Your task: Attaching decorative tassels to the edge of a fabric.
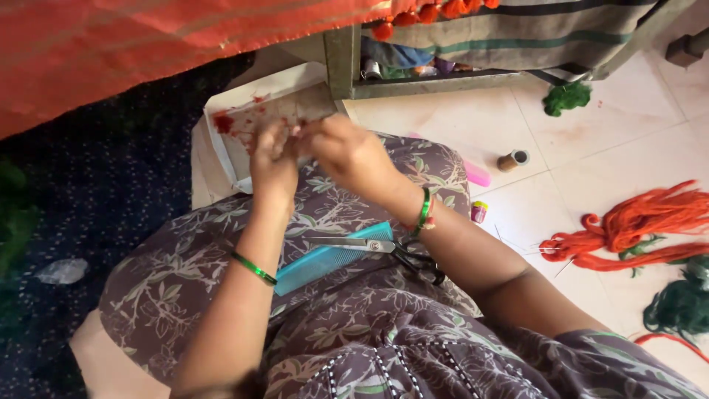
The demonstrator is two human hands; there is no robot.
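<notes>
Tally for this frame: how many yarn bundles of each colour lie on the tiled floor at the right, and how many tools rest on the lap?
Orange yarn bundle: 1
Green yarn bundles: 2
Comb on lap: 1
Scissors on lap: 1
Total: 5

Soft daylight fills the scene, brightest on the pale floor tiles (628, 133) at the right, where the surface looks slightly washed out, while the dark speckled mat (111, 207) at the left stays dim and loses detail. Shadows are faint and soft-edged, gathering under the low shelf (413, 85) and beneath the forearms, with no hard glare anywhere. Both the left hand (273, 159) and the right hand (351, 151) are smeared by motion blur, the orange cloth (148, 52) along the top is soft, and the wide lens bends straight lines near the frame edges.
</notes>
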